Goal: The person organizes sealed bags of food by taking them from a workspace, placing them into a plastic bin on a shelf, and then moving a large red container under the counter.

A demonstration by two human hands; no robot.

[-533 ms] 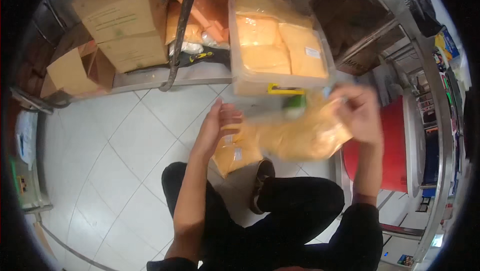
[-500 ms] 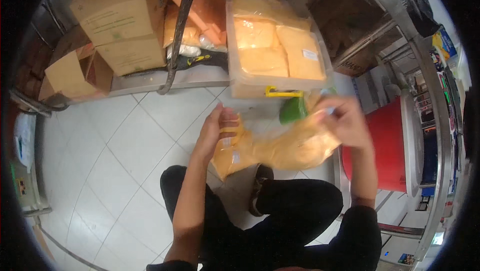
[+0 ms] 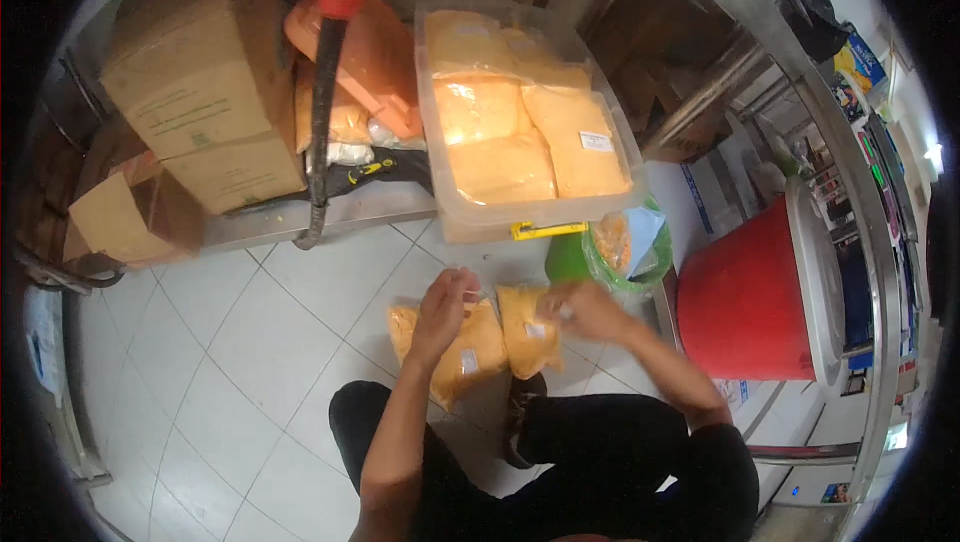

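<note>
Two clear plastic bags of orange-yellow filling, each with a white label, are side by side above the floor tiles in front of my knees. My left hand (image 3: 445, 314) lies over the top of the wider left bag (image 3: 483, 357), fingers curled on its upper edge. The narrower right bag (image 3: 528, 332) stands between my hands. Close to its right side is my right hand (image 3: 590, 312), fingers bunched and slightly blurred; what they pinch is hidden. Beyond, a translucent tub (image 3: 455, 232) holds several similar orange bags (image 3: 575, 142).
Behind my right hand stands a green bin (image 3: 568, 260) with a liner and scraps. A red bucket (image 3: 745, 297) with a white rim is at the right. Cardboard boxes (image 3: 200, 72) and an orange plastic container (image 3: 365, 62) sit on the low metal shelf, behind a dark hanging strap (image 3: 325, 112).
The right bag swung down from a tilted, blurred position to upright beside the left one. My right hand came down and left with it. The view tipped, showing more of the green bin.
</note>
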